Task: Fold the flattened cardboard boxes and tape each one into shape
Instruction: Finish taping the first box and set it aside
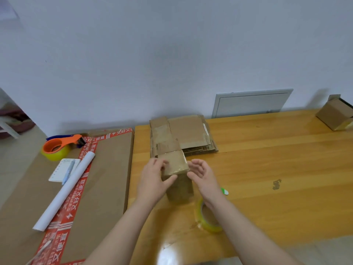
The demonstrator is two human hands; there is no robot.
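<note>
Just before the flat stack [183, 134], the box [175, 164] stands upright on the table [267, 159]. Left hand [152, 179] grasps its side; right hand [202, 175] hangs relaxed beside it, perhaps touching. Tape roll [210, 227] lies near.

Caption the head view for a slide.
Left hand grips a small folded box; right hand open beside it, tape roll nearby.

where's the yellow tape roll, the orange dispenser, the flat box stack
yellow tape roll [210, 227], head view, lower rim
orange dispenser [71, 140], head view, orange neck
flat box stack [188, 132], head view, top sheet
</note>
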